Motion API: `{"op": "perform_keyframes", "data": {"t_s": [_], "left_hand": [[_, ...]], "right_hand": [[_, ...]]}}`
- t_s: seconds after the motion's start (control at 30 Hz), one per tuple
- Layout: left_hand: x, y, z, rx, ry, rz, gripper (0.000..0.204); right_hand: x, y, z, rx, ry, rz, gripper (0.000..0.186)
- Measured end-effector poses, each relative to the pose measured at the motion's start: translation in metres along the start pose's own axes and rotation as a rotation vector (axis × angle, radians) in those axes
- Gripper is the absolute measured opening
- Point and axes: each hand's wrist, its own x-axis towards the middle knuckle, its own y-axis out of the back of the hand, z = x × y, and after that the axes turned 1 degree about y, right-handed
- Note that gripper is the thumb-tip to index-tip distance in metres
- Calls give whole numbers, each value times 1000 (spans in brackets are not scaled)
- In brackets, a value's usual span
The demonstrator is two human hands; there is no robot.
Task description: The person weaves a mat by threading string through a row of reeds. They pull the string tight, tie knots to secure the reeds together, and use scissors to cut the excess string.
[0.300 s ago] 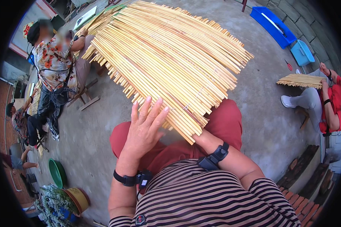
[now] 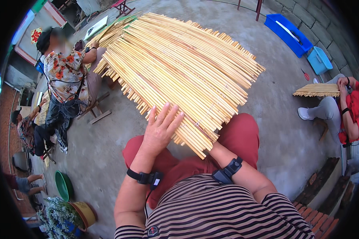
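Rested the left hand (image 2: pixel 162 128) palm down on the near left corner of a broad mat (image 2: pixel 179 67) of pale yellow sticks, with fingers straight, slightly parted and laid over the sticks rather than curled round anything. Had the right forearm (image 2: pixel 222 153) running in beneath the near end of the mat, to the right of the left hand, with the right hand hidden there; could not tell, in so poor a view, whether loose or gripping. Saw the mat reach forward from both hands, over the lap, with uneven stick ends along its sides and thin pale threads across it to the right of the left fingers. Wore a black strap (image 2: pixel 136 175) just behind the left hand, a second black strap (image 2: pixel 232 167) on the right forearm, red trousers (image 2: pixel 242 126) below the mat, and a striped shirt (image 2: pixel 215 201) behind both hands. Saw a seated co-worker in a flowered shirt (image 2: pixel 66 65) ahead and left of the left hand; well to the right of both hands, a co-worker in red (image 2: pixel 352 107) with a smaller stick panel (image 2: pixel 316 90); ahead and right, a blue tray (image 2: pixel 281 30) near a light blue basket (image 2: pixel 320 61); behind and left, a green basin (image 2: pixel 63 186) near a potted plant (image 2: pixel 56 213).
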Motion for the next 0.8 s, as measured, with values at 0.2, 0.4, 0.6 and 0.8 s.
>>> {"op": "perform_keyframes", "data": {"t_s": [0.2, 0.4, 0.6, 0.8], "left_hand": [[5, 4, 2, -5, -40, 54, 41], [27, 12, 38, -25, -37, 45, 43], [53, 10, 95, -62, 35, -19, 47], [41, 20, 72, -106, -31, -143, 56]], "right_hand": [[-7, -18, -23, -438, 11, 116, 49], [-20, -15, -39, -462, -17, 203, 48], [-38, -20, -62, -482, -13, 278, 48], [-48, -21, -70, -500, -20, 308, 47]]}}
